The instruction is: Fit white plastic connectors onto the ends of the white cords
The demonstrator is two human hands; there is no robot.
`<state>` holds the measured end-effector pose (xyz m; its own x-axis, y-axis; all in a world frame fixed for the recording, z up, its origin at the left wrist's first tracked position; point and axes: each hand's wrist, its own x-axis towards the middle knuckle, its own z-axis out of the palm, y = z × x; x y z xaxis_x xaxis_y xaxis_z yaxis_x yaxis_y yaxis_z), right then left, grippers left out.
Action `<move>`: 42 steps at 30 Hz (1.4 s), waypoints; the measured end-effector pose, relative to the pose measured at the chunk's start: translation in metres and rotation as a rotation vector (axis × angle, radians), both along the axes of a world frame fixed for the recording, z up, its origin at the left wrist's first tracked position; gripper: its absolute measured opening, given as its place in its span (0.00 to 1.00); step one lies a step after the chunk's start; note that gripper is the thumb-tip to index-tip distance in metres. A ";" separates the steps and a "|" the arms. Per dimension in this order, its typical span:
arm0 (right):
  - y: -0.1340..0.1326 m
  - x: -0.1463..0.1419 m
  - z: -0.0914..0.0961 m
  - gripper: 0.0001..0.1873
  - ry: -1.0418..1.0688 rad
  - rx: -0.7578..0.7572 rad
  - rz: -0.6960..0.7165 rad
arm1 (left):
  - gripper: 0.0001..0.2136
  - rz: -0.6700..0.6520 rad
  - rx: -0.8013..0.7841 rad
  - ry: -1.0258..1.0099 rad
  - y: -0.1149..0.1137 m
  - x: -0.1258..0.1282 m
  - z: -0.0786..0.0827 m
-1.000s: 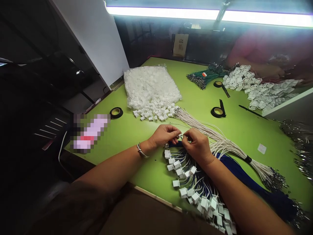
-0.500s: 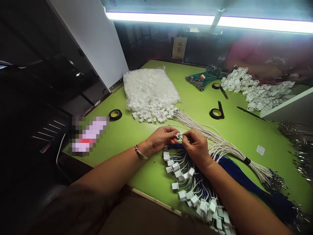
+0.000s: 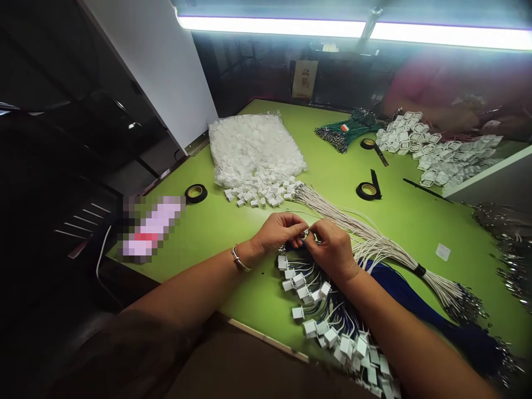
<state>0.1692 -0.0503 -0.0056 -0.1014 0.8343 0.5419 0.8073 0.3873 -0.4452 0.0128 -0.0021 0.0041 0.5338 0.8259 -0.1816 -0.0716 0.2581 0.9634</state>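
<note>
A clear bag of white plastic housings [image 3: 253,147] lies near the far-left corner of the green desk [image 3: 233,221], with loose housings [image 3: 260,194] spilled along its near side. A black tape roll [image 3: 196,193] sits by the left edge. A second tape roll [image 3: 368,190] lies mid-desk and a third [image 3: 368,144] lies farther back. Just beside the third is a green wire bundle [image 3: 347,132]. A heap of white frames [image 3: 440,149] covers the far-right corner, in front of a blurred person in pink [image 3: 436,83]. A small paper slip [image 3: 443,251] lies near the right edge. Light tubes [image 3: 270,25] glow overhead.
</note>
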 end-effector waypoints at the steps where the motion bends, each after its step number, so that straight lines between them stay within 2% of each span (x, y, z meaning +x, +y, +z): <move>1: 0.000 0.001 0.000 0.08 0.051 -0.026 -0.003 | 0.15 0.012 0.019 0.009 0.000 0.001 0.001; 6: 0.001 0.007 0.002 0.04 0.164 -0.114 0.021 | 0.14 0.068 0.021 0.038 0.000 0.000 0.002; 16: -0.001 0.008 0.000 0.08 0.042 -0.111 0.051 | 0.07 -0.008 0.103 0.132 -0.003 0.003 0.000; 20: -0.003 0.006 0.000 0.08 0.019 -0.132 0.038 | 0.04 -0.021 0.200 0.185 -0.004 0.004 -0.001; 23: -0.002 0.012 0.005 0.07 0.107 -0.181 0.054 | 0.05 0.013 0.404 0.247 -0.009 0.002 0.001; 26: 0.005 0.024 0.014 0.06 0.276 -0.319 0.108 | 0.06 0.046 0.627 0.263 -0.022 0.000 0.009; 28: 0.012 0.029 0.018 0.07 0.339 -0.367 0.084 | 0.07 -0.037 0.743 0.252 -0.036 0.002 0.012; 30: 0.018 0.027 0.019 0.07 0.248 -0.376 0.081 | 0.09 -0.222 0.877 0.264 -0.051 0.007 0.012; 33: 0.022 0.012 0.017 0.06 -0.056 -0.443 0.192 | 0.12 -0.458 1.181 0.299 -0.067 0.017 0.006; 36: 0.020 -0.005 0.014 0.07 -0.225 -0.502 0.237 | 0.16 -0.534 1.568 0.233 -0.071 0.021 0.004; 38: 0.019 -0.010 0.011 0.07 -0.259 -0.501 0.230 | 0.15 -0.477 1.748 0.173 -0.067 0.019 0.007; 39: 0.019 -0.011 0.010 0.07 -0.269 -0.495 0.235 | 0.14 -0.412 1.782 0.166 -0.063 0.016 0.009; 40: 0.018 -0.011 0.008 0.07 -0.282 -0.487 0.246 | 0.13 -0.322 1.772 0.183 -0.057 0.012 0.010; 42: 0.017 -0.010 0.005 0.08 -0.313 -0.443 0.232 | 0.11 -0.094 1.632 0.288 -0.039 0.000 0.011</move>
<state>0.1595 -0.0333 -0.0006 -0.4071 0.9113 0.0621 0.8428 0.4010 -0.3590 0.0129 -0.0413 0.0149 0.6939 0.2023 0.6910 0.1016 -0.9776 0.1842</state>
